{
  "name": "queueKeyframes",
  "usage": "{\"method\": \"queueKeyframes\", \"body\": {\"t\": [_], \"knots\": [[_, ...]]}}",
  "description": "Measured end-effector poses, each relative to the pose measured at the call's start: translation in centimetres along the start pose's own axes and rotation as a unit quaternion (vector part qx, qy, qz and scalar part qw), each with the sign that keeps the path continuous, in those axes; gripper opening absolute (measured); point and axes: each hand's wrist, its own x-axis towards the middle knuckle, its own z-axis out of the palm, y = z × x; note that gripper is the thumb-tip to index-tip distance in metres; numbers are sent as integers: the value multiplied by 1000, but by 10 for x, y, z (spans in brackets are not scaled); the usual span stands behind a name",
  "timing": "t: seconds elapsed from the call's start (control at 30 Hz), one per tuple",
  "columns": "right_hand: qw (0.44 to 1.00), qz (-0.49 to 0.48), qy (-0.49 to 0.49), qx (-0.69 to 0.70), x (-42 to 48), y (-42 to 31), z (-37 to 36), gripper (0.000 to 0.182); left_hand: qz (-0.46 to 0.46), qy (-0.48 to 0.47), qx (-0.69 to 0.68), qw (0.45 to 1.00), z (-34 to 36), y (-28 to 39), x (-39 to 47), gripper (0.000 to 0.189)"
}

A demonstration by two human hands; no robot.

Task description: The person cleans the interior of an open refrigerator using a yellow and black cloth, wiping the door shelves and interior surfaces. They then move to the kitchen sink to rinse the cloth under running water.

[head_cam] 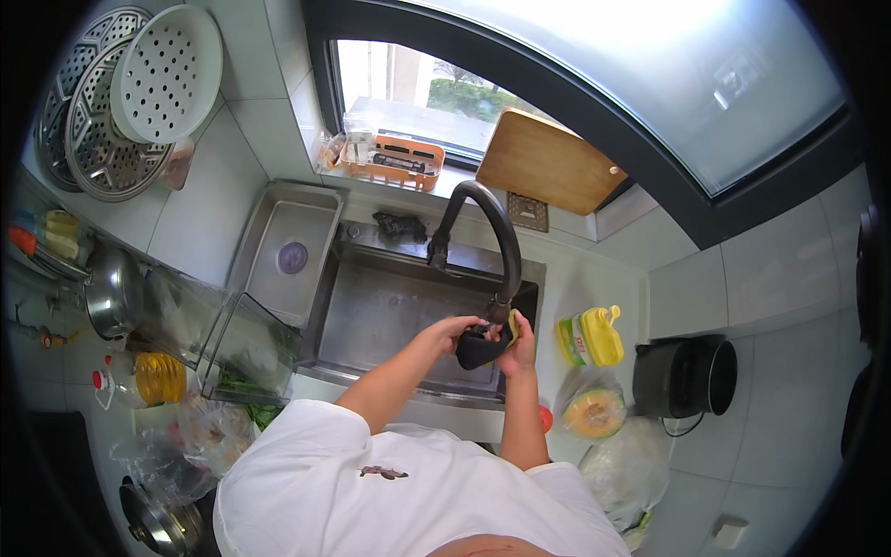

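Observation:
Both of my hands are over the front right of a stainless steel sink basin (pixel 397 306), just below the base of a dark gooseneck faucet (pixel 511 237). My left hand (pixel 456 332) grips the left rim of a small black rounded vessel (pixel 480 348), which is tilted. On its other side, my right hand (pixel 517 351) holds a yellow sponge or cloth (pixel 515 327) against the vessel. Fingers partly hide the vessel's inside. No water can be made out from the faucet's spout (pixel 438 254), which hangs to the left of my hands.
A shallow steel side basin (pixel 278 257) adjoins at left, beside a clear bin (pixel 243 341). Right of the sink are a yellow detergent jug (pixel 592 336), a wrapped cut melon (pixel 594 412) and a black appliance (pixel 682 376). A wooden cutting board (pixel 550 160) leans at the window.

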Motion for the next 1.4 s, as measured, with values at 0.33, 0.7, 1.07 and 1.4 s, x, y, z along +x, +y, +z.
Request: {"method": "queueKeyframes", "body": {"t": [0.33, 0.7, 1.07, 1.4], "knots": [[936, -116, 150, -296, 1, 18, -42, 25, 270, 261, 136, 917, -1, 8, 63, 29], [968, 151, 173, -103, 12, 63, -68, 60, 250, 182, 41, 950, 39, 1, 15, 18], [975, 196, 100, 16, 75, 47, -131, 49, 218, 141, 429, 865, 49, -39, -28, 43], [961, 127, 245, -20, 83, 60, -92, 20, 495, 343, 436, 669, -13, -17, -24, 55]]}}
